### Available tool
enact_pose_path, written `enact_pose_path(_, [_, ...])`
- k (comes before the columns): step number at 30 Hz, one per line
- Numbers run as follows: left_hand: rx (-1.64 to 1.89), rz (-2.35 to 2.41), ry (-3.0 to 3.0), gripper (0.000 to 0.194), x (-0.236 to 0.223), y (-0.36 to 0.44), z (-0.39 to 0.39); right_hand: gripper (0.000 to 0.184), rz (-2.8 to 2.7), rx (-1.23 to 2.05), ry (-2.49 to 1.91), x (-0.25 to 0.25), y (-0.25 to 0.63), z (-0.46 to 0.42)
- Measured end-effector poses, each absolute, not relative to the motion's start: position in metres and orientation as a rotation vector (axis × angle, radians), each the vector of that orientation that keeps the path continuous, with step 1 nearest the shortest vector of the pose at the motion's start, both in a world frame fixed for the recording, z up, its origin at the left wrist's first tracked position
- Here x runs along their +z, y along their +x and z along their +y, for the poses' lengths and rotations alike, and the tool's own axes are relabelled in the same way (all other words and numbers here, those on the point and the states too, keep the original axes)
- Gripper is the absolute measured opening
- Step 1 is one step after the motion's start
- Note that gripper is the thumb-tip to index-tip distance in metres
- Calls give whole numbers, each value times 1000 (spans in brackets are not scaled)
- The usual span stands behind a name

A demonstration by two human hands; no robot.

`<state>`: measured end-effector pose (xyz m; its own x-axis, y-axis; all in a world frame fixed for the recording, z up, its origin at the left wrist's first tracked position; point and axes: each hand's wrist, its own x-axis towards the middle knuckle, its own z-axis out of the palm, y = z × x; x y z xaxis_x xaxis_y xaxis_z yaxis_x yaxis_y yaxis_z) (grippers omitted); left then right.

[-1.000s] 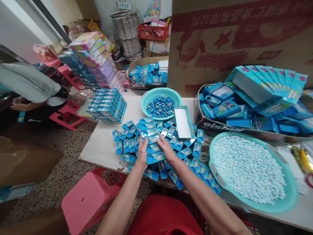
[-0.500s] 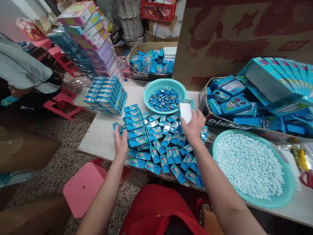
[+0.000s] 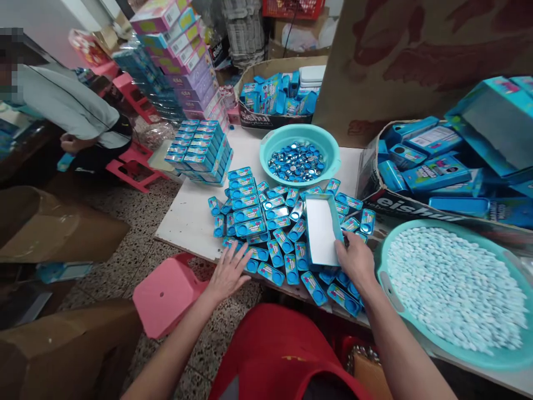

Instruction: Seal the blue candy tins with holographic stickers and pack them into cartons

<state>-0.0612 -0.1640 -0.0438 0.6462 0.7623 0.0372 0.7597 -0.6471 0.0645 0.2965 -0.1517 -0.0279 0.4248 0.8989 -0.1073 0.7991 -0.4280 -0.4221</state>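
Observation:
My right hand (image 3: 355,256) grips the right edge of an open blue cardboard box (image 3: 323,232) with a bare white inside. The box lies over part of a spread of small blue candy tins (image 3: 275,253). With fingers spread, my left hand (image 3: 229,273) is over the front edge of the table, its fingertips at the nearest tins. Just beyond it, a neat row of blue tins (image 3: 247,205) stands on the tabletop. Behind the tins sits a turquoise basin (image 3: 270,166) of small round metal pieces.
On the right, a large turquoise basin (image 3: 389,289) holds pale blue candies. Cardboard cartons (image 3: 395,204) of blue boxes stand behind. At the table's left corner is a block of packed tins (image 3: 200,150). A pink stool (image 3: 164,297) stands left; a person (image 3: 79,105) is farther back.
My right hand has brought the box down and nearer, tilting it flat onto the tins. The left hand has drawn back from the row of tins toward the table edge, fingers now spread.

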Motion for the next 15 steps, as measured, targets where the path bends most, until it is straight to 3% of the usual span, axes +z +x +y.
enact_pose_path(4, [-137,1243,2869,73,-48,-49,-156,48,-1473,143,-2134,-30,277,-182])
enact_pose_path(6, [-143,1292,2887,67,-52,-44,-158,39,-1575,50,-1933,-28,259,-199])
enact_pose_path(10, [-69,1332,2925,63,-58,-45,-162,21,-1905,303,-1591,-28,212,-235])
enact_pose_path(15, [118,1237,2948,60,-50,-52,-167,27,-1947,481,-1465,-39,197,-277])
